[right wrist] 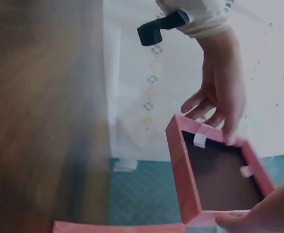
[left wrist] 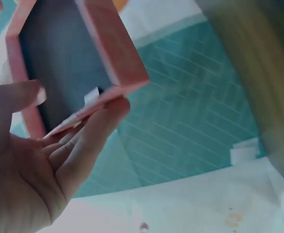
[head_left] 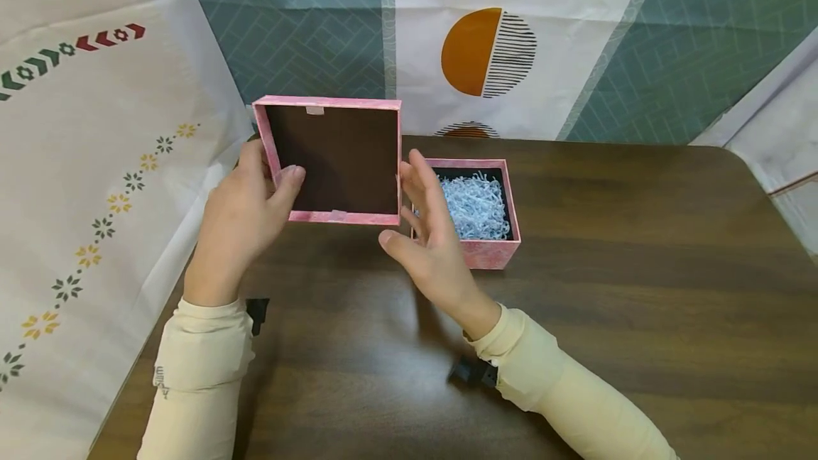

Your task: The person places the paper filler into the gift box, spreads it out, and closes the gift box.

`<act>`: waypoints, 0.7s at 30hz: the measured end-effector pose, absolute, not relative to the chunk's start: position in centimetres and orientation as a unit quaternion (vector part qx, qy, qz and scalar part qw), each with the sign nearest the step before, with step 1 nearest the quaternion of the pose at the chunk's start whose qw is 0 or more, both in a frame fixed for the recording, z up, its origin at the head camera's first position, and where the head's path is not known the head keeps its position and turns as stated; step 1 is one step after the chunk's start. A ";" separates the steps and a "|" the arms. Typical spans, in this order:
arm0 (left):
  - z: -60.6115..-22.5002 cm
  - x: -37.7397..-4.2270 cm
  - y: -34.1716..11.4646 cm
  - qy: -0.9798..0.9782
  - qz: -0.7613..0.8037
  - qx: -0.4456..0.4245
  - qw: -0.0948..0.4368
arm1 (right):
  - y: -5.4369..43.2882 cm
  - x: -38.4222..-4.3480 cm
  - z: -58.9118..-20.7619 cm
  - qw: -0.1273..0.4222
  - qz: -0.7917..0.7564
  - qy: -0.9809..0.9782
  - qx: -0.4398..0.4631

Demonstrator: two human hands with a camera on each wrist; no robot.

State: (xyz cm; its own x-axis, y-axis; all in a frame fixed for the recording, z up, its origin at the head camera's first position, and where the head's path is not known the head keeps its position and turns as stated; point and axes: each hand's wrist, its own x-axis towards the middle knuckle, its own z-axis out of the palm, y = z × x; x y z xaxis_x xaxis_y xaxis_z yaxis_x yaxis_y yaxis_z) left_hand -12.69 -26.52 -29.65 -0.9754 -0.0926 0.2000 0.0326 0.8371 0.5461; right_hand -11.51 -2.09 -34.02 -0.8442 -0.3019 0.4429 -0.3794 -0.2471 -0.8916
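A pink box lid (head_left: pixel 335 155) with a dark brown inside is held up off the table, its hollow side toward the head camera. My left hand (head_left: pixel 233 222) grips its left edge, thumb inside and fingers behind. Seen from the left wrist, that hand (left wrist: pixel 30 174) holds the lid (left wrist: pixel 122 58) near a corner. My right hand (head_left: pixel 437 254) is at the lid's right edge, fingers extended and thumb apart. Behind that hand stands the open pink box (head_left: pixel 492 255), filled with pale blue shredded paper (head_left: pixel 476 208) and partly hidden by the fingers.
Both stand over a dark wooden table (head_left: pixel 639 268). Behind it hangs a patterned curtain (head_left: pixel 300 34) in teal and white, and a white cloth (head_left: pixel 128 148) with flower motifs borders the left side. A small black device (head_left: pixel 469 371) is at the right wrist.
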 end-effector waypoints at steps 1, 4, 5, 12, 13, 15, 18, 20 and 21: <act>-29.4 -12.4 -26.3 -0.946 -0.304 0.013 0.113 | -1.9 -11.6 -33.8 0.036 0.740 -0.609 0.284; -28.9 -11.9 -25.7 -0.915 -0.380 -0.020 0.131 | -1.4 -11.8 -33.3 0.060 0.737 -0.607 0.291; -28.9 -11.9 -25.5 -0.898 -0.415 -0.039 0.142 | -1.2 -11.9 -33.2 0.066 0.736 -0.609 0.289; -29.9 -12.3 -24.2 -0.735 -0.618 -0.179 0.215 | -0.7 -12.8 -32.7 0.076 0.769 -0.570 0.280; -30.0 -12.4 -24.0 -0.722 -0.630 -0.185 0.217 | -0.6 -12.9 -32.7 0.078 0.776 -0.562 0.277; -30.1 -12.4 -23.6 -0.711 -0.641 -0.192 0.216 | -0.4 -13.2 -32.8 0.089 0.781 -0.555 0.271; -30.3 -12.3 -23.0 -0.721 -0.631 -0.198 0.205 | 0.4 -13.7 -33.0 0.124 0.769 -0.568 0.267; -30.4 -12.3 -22.6 -0.742 -0.607 -0.201 0.201 | 1.1 -14.0 -33.0 0.155 0.746 -0.588 0.271; -30.6 -12.4 -22.3 -0.753 -0.595 -0.201 0.198 | 1.5 -14.2 -33.1 0.169 0.734 -0.597 0.275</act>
State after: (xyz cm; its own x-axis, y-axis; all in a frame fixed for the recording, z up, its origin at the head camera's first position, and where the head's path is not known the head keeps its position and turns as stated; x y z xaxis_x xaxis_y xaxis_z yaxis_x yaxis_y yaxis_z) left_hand -12.37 -22.34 -30.56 -0.8405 0.0678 0.5376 0.5387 0.2112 0.8156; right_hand -14.23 1.54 -33.08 -0.7921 -0.0799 0.6052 -0.5762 -0.2293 -0.7845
